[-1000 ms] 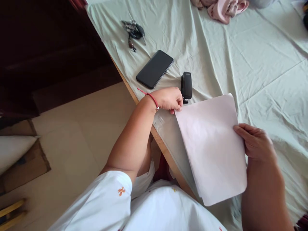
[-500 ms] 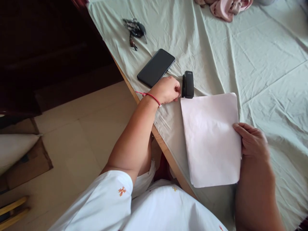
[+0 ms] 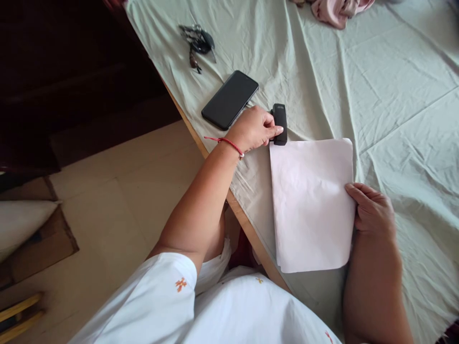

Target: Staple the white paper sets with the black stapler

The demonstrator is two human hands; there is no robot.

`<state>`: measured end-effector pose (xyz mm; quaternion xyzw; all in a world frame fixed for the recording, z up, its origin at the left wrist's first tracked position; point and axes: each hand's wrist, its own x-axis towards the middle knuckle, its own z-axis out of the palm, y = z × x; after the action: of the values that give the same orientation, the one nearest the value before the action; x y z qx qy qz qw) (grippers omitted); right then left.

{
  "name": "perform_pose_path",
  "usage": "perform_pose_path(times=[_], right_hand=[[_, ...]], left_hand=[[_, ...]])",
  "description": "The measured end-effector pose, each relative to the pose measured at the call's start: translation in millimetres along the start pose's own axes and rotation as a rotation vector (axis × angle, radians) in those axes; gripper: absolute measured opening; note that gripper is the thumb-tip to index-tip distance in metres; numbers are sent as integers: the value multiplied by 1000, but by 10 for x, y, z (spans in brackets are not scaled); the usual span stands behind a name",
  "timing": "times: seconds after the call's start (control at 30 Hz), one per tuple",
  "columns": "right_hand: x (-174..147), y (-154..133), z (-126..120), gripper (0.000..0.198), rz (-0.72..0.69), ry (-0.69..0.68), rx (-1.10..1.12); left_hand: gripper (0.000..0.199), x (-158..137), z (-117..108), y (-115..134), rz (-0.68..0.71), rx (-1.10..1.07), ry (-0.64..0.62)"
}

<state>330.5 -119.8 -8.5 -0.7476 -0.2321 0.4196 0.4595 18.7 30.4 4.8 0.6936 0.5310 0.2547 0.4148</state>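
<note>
Left hand grasps stapler, thumb on top; right hand pinches paper at its right edge; paper's far left corner sits at stapler's near end.

From head height, the view is directed forward and steeply down; the paper is framed at close range, with floor at left.

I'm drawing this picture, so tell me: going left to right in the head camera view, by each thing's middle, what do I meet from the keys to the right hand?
Keys, black phone, left hand, black stapler, paper, pink cloth, right hand.
</note>
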Motion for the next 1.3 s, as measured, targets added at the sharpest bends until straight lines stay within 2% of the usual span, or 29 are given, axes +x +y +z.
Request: perform_pose_path(times=[0.2, 0.4, 0.5, 0.73, 0.93, 1.0, 1.1, 1.2, 1.3], right_hand=[[4, 21, 1, 45, 60, 21, 40], [-5, 34, 13, 47, 61, 18, 66], [-5, 50, 20, 47, 44, -6, 71], [6, 117, -92, 39, -102, 35, 122], [-46, 128, -179, 42, -60, 62, 157], [-39, 141, -176, 42, -101, 79, 187], [-6, 169, -170, 42, -145, 75, 208], [23, 192, -177, 43, -127, 40, 176], [32, 202, -181, 43, -115, 22, 143]], left_hand=[[32, 35, 6, -35, 19, 56, -27], [42, 32, -18, 0, -20, 193, -119], [43, 9, -5, 11, -27, 202, -110], [41, -27, 24, -32, -30, 12, 22], [38, -101, -100, 51, -68, -163, -2], [38, -144, -122, 89, -47, -240, -44], [37, -218, -131, 114, -16, -314, -209], [34, -285, -145, 108, 24, -290, -385], [26, -316, -182, 94, 62, -241, -486]])
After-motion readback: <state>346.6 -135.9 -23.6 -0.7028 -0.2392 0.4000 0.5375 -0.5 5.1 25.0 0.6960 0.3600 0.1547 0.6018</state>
